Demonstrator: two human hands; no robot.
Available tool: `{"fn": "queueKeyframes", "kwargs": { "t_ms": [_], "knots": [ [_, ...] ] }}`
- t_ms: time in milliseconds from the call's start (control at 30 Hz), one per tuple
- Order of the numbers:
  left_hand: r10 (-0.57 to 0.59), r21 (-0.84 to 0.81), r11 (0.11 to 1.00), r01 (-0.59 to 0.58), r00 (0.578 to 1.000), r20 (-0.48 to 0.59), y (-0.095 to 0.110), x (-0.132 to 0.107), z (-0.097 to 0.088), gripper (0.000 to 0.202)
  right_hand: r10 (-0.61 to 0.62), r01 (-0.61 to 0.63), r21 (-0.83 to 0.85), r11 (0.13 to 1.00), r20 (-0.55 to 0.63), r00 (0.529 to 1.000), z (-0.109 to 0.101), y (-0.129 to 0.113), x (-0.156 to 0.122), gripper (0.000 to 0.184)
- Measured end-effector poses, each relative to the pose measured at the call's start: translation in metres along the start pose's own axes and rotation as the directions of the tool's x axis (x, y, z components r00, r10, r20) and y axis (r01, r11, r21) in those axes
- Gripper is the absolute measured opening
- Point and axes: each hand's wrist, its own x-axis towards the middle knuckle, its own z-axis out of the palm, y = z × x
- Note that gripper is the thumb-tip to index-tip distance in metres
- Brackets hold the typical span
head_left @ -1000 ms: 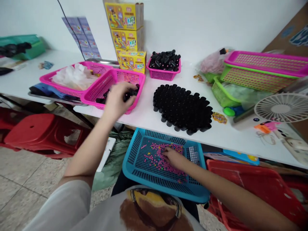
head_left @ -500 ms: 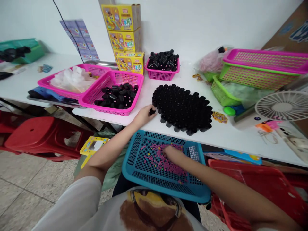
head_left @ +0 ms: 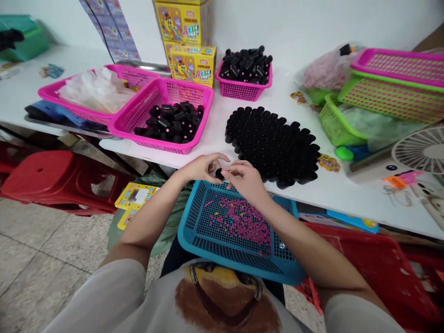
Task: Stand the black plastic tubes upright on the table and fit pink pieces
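My left hand [head_left: 207,167] grips a small black cylindrical cup [head_left: 218,174] between thumb and fingers, just above the near table edge. Against the rim of that cup, my right hand [head_left: 245,179] has its fingertips pinched together; whatever they hold is hidden. Below both hands, a blue mesh basket [head_left: 194,249] rests on my lap with many tiny pink pieces [head_left: 243,222] and a few yellow ones scattered in it. Just beyond my right hand, a tight cluster of upright black cups [head_left: 272,143] stands on the white table.
A pink basket [head_left: 204,125] of loose black cups stands left, beside another pink basket [head_left: 48,95] with plastic bags. Behind are yellow boxes [head_left: 192,64] and a small pink basket [head_left: 243,90] of black cups. Green baskets [head_left: 335,122] and a fan [head_left: 421,150] are at right.
My right hand has risen out of the blue basket to meet the black cup in my left hand. The view has tilted down, and the left hand has turned towards the right one.
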Motion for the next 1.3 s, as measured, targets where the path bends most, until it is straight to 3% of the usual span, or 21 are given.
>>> {"fn": "queueKeyframes", "kwargs": {
  "t_ms": [167, 267, 400, 533, 667, 900, 1067, 1167, 1233, 1300],
  "knots": [
    [0.014, -0.017, 1.0, -0.014, 1.0, -0.003, 0.002, 0.001, 0.0, 0.07, 0.006, -0.006, -0.017, 1.0, 0.008, 1.0, 0.003, 0.002, 0.005, 0.016],
    [0.03, -0.023, 0.999, -0.03, 0.999, -0.01, 0.001, 0.002, 0.0, 0.07, 0.096, -0.099, 0.116, 0.988, 0.03, 0.995, 0.006, 0.003, 0.003, 0.018],
    [0.06, 0.001, 0.998, -0.06, 0.998, -0.004, -0.001, 0.004, 0.0, 0.065, 0.236, -0.26, 0.359, 0.897, 0.109, 0.966, 0.016, 0.001, 0.005, 0.026],
    [0.048, -0.015, 0.999, -0.048, 0.999, -0.001, -0.003, 0.004, 0.0, 0.067, 0.299, -0.306, 0.533, 0.789, 0.102, 0.949, 0.021, 0.001, 0.011, 0.025],
    [0.021, -0.019, 1.0, -0.022, 1.0, -0.007, -0.003, 0.004, 0.0, 0.072, 0.323, -0.349, 0.639, 0.686, 0.162, 0.932, 0.021, 0.009, 0.013, 0.012],
    [0.006, -0.012, 1.0, -0.006, 1.0, -0.001, 0.0, 0.004, -0.001, 0.074, 0.265, -0.334, 0.577, 0.745, 0.203, 0.943, 0.019, 0.021, 0.012, 0.019],
    [-0.006, 0.004, 1.0, 0.006, 0.999, -0.039, 0.0, 0.006, 0.0, 0.071, 0.334, -0.372, 0.596, 0.712, 0.178, 0.926, 0.021, 0.009, 0.012, 0.019],
    [-0.045, 0.066, 0.997, 0.05, 0.997, -0.067, 0.013, -0.002, 0.006, 0.064, 0.272, -0.333, 0.622, 0.709, 0.195, 0.942, 0.011, 0.002, -0.001, 0.023],
    [-0.063, 0.166, 0.984, 0.067, 0.998, -0.03, 0.031, -0.014, 0.008, 0.05, 0.206, -0.303, 0.543, 0.783, 0.234, 0.95, -0.002, 0.005, -0.017, 0.034],
    [-0.072, 0.29, 0.955, 0.055, 0.996, 0.049, 0.052, -0.029, 0.001, 0.036, 0.167, -0.25, 0.243, 0.937, 0.315, 0.934, -0.016, 0.014, -0.033, 0.039]
  ]
}}
